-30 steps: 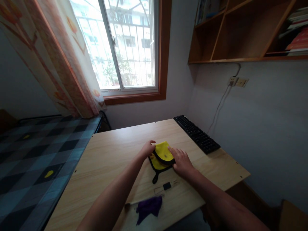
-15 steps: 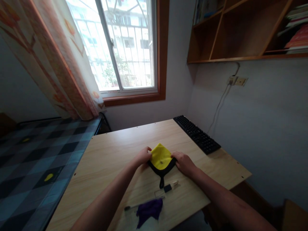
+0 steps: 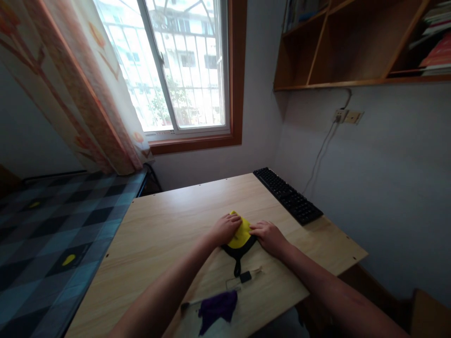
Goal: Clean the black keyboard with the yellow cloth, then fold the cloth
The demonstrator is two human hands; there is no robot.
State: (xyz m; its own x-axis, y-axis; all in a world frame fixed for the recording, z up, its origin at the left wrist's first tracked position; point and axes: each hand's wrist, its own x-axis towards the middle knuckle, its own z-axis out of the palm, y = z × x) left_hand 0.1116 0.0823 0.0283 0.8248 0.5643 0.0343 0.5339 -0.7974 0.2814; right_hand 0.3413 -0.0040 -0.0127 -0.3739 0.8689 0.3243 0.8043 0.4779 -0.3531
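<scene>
A yellow cloth piece (image 3: 243,234) with a black curved border and a small black loop lies on the wooden table (image 3: 169,211). Over its left part rests my left hand (image 3: 226,228), palm down with the fingers extended across the yellow. At the right edge, my right hand (image 3: 267,234) touches the cloth with its fingertips, thumb side hard to make out. Nearer to me lie a small dark block (image 3: 245,276), a thin wire frame (image 3: 232,283) and a crumpled purple cloth (image 3: 218,307).
A black keyboard (image 3: 287,195) runs along the table's right back edge. To the left stands a surface with a checked cover (image 3: 95,213). Wooden shelves (image 3: 352,47) hang on the wall at the upper right, beside a window (image 3: 197,75).
My left hand has moved from the cloth's left edge onto its yellow top and now covers part of it. My right hand stays near the right edge.
</scene>
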